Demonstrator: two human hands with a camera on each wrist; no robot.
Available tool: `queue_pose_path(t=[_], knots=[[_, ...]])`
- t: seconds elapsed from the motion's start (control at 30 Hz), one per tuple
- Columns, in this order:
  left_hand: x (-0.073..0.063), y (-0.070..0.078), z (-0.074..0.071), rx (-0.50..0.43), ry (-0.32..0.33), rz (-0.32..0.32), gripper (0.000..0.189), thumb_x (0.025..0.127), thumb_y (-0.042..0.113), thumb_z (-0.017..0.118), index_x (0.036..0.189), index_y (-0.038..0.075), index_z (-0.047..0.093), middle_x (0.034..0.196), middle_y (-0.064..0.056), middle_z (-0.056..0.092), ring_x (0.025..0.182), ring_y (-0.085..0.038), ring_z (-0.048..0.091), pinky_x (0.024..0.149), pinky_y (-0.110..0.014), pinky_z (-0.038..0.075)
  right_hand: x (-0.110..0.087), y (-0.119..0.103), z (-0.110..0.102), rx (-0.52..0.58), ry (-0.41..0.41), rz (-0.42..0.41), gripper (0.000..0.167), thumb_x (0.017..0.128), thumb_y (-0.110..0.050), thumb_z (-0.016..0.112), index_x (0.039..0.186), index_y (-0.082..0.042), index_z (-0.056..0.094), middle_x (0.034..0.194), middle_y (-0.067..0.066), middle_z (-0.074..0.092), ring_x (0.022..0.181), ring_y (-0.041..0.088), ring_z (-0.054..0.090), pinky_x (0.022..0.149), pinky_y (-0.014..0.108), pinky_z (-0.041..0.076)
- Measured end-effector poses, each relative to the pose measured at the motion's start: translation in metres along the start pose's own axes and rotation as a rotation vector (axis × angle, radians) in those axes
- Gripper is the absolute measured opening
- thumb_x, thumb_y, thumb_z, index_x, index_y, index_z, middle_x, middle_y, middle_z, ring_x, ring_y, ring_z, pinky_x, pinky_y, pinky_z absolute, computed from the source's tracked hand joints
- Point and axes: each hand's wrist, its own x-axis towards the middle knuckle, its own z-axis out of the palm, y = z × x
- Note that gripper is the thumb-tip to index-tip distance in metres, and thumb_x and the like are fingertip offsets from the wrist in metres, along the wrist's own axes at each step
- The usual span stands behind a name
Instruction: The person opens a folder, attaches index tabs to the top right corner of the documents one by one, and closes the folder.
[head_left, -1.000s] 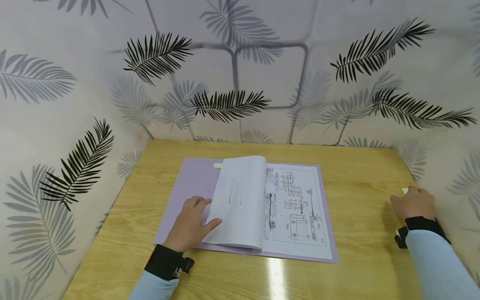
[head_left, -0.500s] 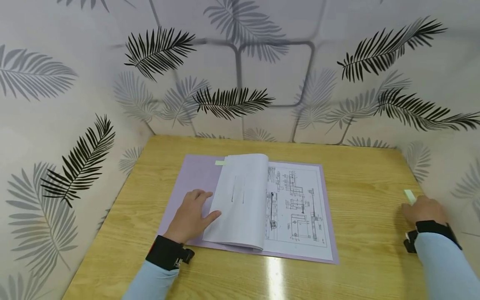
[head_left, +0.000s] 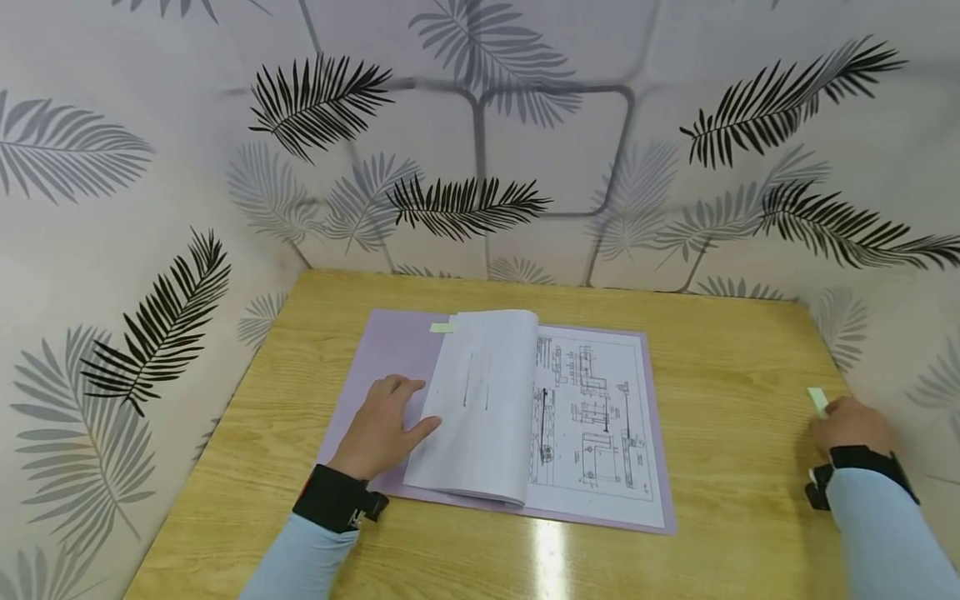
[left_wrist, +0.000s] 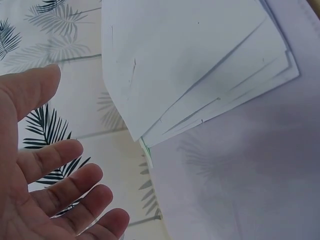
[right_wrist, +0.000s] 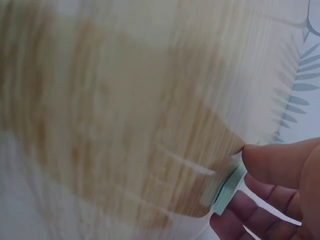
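Observation:
A lilac folder [head_left: 390, 358] lies spread on the table, its white pages [head_left: 480, 408] turned to the left in a curved stack. The right-hand page is a printed technical drawing [head_left: 592, 417]. A pale green sticky tab [head_left: 442, 327] sticks out from the pages' upper left edge. My left hand [head_left: 382, 429] is over the folder at the pages' left edge, with its fingers [left_wrist: 65, 190] loosely spread and nothing in them. Far to the right, my right hand [head_left: 855, 427] pinches a small pad of pale green sticky notes [right_wrist: 230, 189] between thumb and fingers.
The wooden table [head_left: 720, 367] reaches back to walls [head_left: 540, 150] covered in leaf-patterned paper. The right wall stands close beside my right hand. Each wrist carries a black band [head_left: 330, 497].
My right hand has drawn a little nearer to me and rightward, and more of the sticky note pad shows. The left hand stays about where it was.

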Motion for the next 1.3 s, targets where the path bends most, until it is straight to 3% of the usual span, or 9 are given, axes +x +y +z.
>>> queue_pose_path(t=[0.3,0.53,0.67,0.8,0.9,1.03,1.3], knots=[[0.004,-0.002,0.000,0.003,-0.003,-0.010,0.057,0.085,0.039,0.073,0.126,0.003,0.059,0.122,-0.015,0.054,0.114,-0.031,0.049,0.090,-0.044,0.048,0.004,-0.003,-0.001,-0.001,-0.012,0.031,0.045,0.086,-0.008,0.054,0.124,0.015,0.045,0.118,0.038,0.049,0.098,0.051,0.050,0.080,0.058,0.043],[0.008,-0.002,0.003,0.002,-0.006,-0.024,0.057,0.085,0.039,0.073,0.127,0.003,0.059,0.123,-0.015,0.054,0.115,-0.030,0.049,0.091,-0.044,0.048,0.005,-0.004,-0.001,0.025,-0.021,-0.017,0.039,0.084,-0.007,0.055,0.117,0.015,0.051,0.105,0.034,0.054,0.087,0.045,0.050,0.074,0.055,0.043],[0.010,-0.001,0.005,0.002,-0.001,-0.022,0.055,0.085,0.038,0.073,0.126,0.004,0.059,0.123,-0.015,0.055,0.116,-0.030,0.049,0.092,-0.044,0.047,-0.001,-0.015,0.002,0.100,0.029,-0.086,0.037,0.087,-0.011,0.054,0.116,0.013,0.053,0.104,0.033,0.056,0.085,0.044,0.052,0.070,0.054,0.042],[0.014,0.004,0.007,-0.015,0.014,0.006,0.052,0.085,0.036,0.074,0.124,0.004,0.061,0.121,-0.013,0.056,0.115,-0.028,0.050,0.092,-0.042,0.048,-0.013,-0.043,0.005,0.215,0.084,-0.279,0.036,0.092,-0.016,0.055,0.115,0.012,0.057,0.103,0.032,0.060,0.085,0.041,0.057,0.065,0.048,0.045],[0.016,0.009,0.010,-0.031,0.015,0.037,0.049,0.086,0.036,0.072,0.123,0.006,0.062,0.121,-0.012,0.057,0.115,-0.027,0.051,0.093,-0.041,0.047,-0.029,-0.073,0.005,0.319,0.035,-0.420,0.038,0.094,-0.017,0.056,0.119,0.012,0.056,0.104,0.029,0.062,0.084,0.035,0.062,0.061,0.037,0.049],[0.021,0.018,0.016,-0.060,0.026,0.097,0.045,0.088,0.036,0.070,0.123,0.007,0.062,0.119,-0.009,0.059,0.115,-0.025,0.052,0.093,-0.040,0.047,-0.055,-0.114,0.007,0.424,-0.062,-0.523,0.038,0.096,-0.018,0.059,0.125,0.007,0.054,0.102,0.022,0.063,0.084,0.030,0.064,0.058,0.027,0.048],[0.031,0.047,0.024,-0.111,0.039,0.214,0.044,0.088,0.032,0.071,0.124,0.009,0.062,0.115,-0.003,0.063,0.107,-0.017,0.057,0.087,-0.032,0.050,-0.098,-0.183,0.026,0.485,-0.198,-0.678,0.032,0.092,-0.015,0.065,0.122,-0.004,0.059,0.098,0.010,0.063,0.084,0.024,0.055,0.067,0.027,0.047]])
